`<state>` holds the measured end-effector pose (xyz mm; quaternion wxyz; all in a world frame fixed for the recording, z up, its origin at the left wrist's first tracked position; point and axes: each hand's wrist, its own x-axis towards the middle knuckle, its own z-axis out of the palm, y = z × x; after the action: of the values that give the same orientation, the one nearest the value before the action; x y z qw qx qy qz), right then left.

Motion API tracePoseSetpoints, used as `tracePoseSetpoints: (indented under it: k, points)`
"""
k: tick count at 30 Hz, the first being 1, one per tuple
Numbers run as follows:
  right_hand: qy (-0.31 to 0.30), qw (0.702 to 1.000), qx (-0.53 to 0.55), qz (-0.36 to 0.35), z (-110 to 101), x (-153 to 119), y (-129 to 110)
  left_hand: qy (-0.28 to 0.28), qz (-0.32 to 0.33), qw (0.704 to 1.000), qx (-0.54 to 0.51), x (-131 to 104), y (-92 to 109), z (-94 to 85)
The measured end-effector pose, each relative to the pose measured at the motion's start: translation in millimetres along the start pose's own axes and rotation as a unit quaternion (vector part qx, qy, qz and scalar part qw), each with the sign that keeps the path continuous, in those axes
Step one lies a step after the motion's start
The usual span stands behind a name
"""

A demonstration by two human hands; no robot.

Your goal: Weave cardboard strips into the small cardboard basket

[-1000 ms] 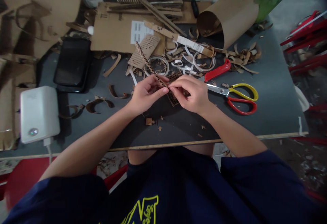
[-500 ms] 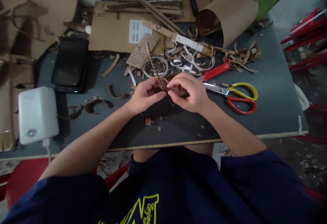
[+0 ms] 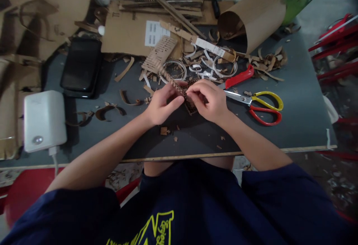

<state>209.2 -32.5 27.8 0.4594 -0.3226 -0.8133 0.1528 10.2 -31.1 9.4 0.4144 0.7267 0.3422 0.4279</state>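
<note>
A narrow strip of corrugated cardboard (image 3: 168, 77) slants between my hands, its fluted edge showing and its far end slightly blurred. My left hand (image 3: 165, 105) is closed around it, the thumb lying along the near side. With thumb and fingertips pinched together, my right hand (image 3: 211, 99) grips the strip's near end. Just below the fingertips sits a small brown corrugated cardboard piece (image 3: 191, 107), partly covered by my right hand. Whether the strip is joined to that piece I cannot tell.
Scissors (image 3: 251, 101) and a red-handled cutter (image 3: 239, 77) lie to the right. Tape rings (image 3: 173, 70), paper curls and cardboard scraps crowd the back, near a cardboard tube (image 3: 264, 17). Leftward are a black device (image 3: 81, 68) and a white power bank (image 3: 44, 120) with a cable.
The cardboard strip's far end has tipped down and left, showing more of its fluted face. My left hand has turned slightly with it. The whole view has shifted a little.
</note>
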Motion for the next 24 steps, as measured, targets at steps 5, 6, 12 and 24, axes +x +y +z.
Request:
tracePoseSetpoints:
  k: [5, 6, 12, 24]
  points:
    - [0.068, 0.995, -0.001, 0.071, 2.3, 1.8, -2.3, 0.121, 0.043, 0.973, 0.19, -5.5, -2.4, -1.0]
    - [0.065, 0.995, 0.002, 0.07, 3.3, 1.3, -2.3, 0.128, 0.049, 0.967, 0.215, -5.8, -1.7, -0.4]
    - [0.017, 0.999, 0.044, 0.023, 6.6, -1.2, 1.4, 0.113, 0.069, 0.957, 0.259, -3.9, -0.5, 5.5]
    - [-0.055, 0.997, 0.054, -0.015, -5.8, 5.2, 10.8, 0.099, 0.072, 0.975, 0.188, -1.1, 1.6, 0.7]
